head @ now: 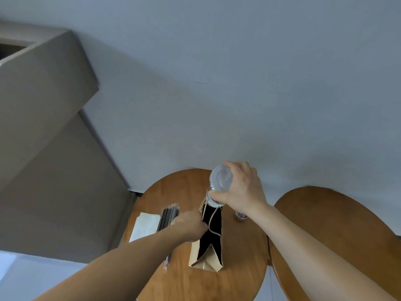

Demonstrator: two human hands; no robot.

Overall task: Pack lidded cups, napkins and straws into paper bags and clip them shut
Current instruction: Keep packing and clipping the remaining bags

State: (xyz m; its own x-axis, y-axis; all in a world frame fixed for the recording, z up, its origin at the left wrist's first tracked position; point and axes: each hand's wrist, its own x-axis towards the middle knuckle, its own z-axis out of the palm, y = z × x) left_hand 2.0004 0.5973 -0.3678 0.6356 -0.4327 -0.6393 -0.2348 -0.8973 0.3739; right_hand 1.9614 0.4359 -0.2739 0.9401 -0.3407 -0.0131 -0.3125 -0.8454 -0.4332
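My left hand (pixel 189 225) pinches the paper bag (pixel 195 254) open at the middle of the table (pixel 243 259) so the lidded cup (pixel 220 181) clasped in my right hand (pixel 244 189) can go in.

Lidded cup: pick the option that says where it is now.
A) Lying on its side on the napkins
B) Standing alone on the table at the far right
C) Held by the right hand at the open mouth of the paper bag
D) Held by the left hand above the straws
C: the right hand grips the lidded cup near its top, over the open paper bag, whose edge the left hand holds.
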